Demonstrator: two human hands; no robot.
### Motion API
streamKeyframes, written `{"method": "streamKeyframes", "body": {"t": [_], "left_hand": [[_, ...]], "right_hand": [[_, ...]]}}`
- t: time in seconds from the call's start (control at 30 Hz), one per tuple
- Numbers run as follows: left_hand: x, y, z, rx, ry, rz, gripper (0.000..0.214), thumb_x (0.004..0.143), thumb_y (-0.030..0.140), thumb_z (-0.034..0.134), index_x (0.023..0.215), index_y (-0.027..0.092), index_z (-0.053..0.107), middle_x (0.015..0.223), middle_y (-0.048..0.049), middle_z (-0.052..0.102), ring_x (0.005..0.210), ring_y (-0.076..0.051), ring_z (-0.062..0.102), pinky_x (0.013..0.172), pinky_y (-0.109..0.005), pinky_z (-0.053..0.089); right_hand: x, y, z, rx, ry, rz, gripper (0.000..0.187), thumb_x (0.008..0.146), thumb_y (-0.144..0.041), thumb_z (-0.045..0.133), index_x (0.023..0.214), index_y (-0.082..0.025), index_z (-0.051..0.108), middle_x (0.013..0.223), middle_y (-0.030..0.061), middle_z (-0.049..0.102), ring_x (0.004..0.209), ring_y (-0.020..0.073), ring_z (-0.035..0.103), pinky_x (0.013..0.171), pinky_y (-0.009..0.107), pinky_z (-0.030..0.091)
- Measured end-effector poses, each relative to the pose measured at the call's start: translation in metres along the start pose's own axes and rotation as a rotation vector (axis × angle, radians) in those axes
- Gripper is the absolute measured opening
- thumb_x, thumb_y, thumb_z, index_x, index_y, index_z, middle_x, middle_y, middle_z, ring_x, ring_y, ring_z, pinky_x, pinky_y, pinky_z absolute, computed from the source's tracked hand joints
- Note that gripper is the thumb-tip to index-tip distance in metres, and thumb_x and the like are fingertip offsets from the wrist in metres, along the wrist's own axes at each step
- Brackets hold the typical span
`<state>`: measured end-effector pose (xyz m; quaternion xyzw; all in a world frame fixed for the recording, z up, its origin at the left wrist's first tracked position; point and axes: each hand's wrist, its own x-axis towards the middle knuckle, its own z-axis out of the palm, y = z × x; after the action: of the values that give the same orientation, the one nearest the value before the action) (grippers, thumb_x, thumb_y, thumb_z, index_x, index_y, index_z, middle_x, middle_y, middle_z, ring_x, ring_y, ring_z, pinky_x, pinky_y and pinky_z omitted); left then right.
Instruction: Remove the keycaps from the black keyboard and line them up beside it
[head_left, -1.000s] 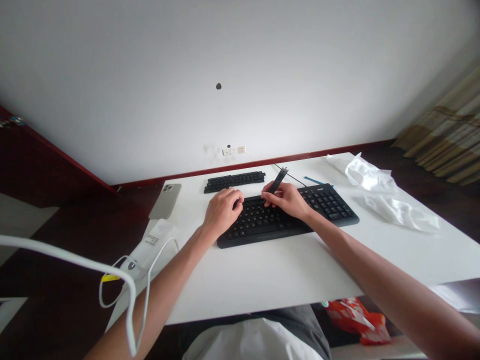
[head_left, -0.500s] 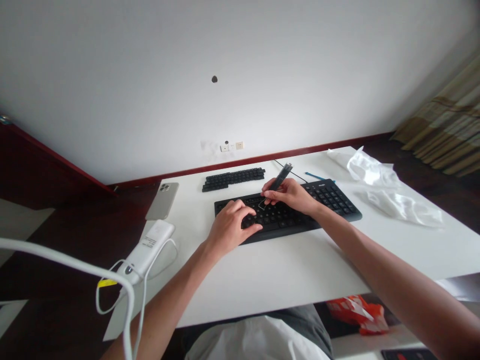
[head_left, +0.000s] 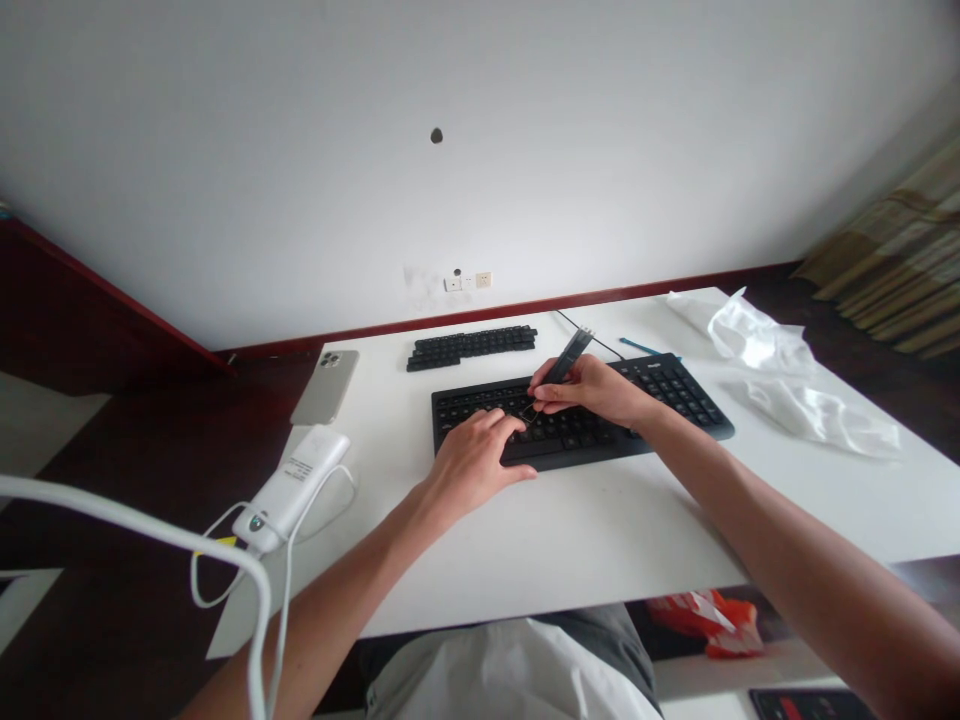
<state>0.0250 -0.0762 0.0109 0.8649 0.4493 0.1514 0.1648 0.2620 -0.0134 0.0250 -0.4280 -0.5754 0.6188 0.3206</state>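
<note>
A black keyboard (head_left: 600,432) lies on the white table in front of me. My right hand (head_left: 596,388) grips a black keycap puller (head_left: 568,357) like a pen, its handle tilted up. The puller's thin wire end points down at the keys in the left half of the keyboard. My left hand (head_left: 480,455) rests on the keyboard's front left part, thumb spread from the fingers, and its fingertips are close to the wire. Whether they touch it I cannot tell. Behind the keyboard, loose black keycaps (head_left: 472,345) are set out in rows.
A phone (head_left: 325,388) lies face down at the table's left, with a white power bank (head_left: 296,490) and its cable nearer me. A blue stick-like tool (head_left: 641,347) sits behind the keyboard. Crumpled clear plastic bags (head_left: 817,415) lie on the right.
My left hand has shifted slightly right and nearer me, its fingertips closer to the puller's wire. The right hand keeps its grip on the puller. The view has tilted slightly.
</note>
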Motion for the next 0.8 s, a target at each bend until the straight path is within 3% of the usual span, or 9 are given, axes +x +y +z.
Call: {"method": "streamKeyframes", "body": {"t": [0.3,0.8], "left_hand": [[0.0004,0.0003,0.0063,-0.039,0.005,-0.018,0.048,0.078,0.042,0.09,0.115,0.024,0.066,0.109,-0.0038,0.071,0.105,-0.025,0.068,0.091,-0.037,0.054],[-0.0001,0.0074,0.001,0.018,-0.035,-0.059,0.047,0.081,0.043,0.087,0.119,0.023,0.066,0.113,-0.0039,0.074,0.102,-0.025,0.072,0.085,-0.035,0.056]], "right_hand": [[0.0014,0.0041,0.0033,-0.01,-0.024,0.041,0.039,0.073,-0.043,0.092,0.095,-0.016,0.077,0.085,0.0049,0.077,0.084,0.0205,0.078,0.079,0.03,0.068],[0.0017,0.0054,0.0061,-0.037,-0.072,0.073,0.045,0.072,-0.047,0.092,0.099,-0.016,0.076,0.088,0.0057,0.078,0.083,0.0202,0.078,0.078,0.031,0.068]]}}
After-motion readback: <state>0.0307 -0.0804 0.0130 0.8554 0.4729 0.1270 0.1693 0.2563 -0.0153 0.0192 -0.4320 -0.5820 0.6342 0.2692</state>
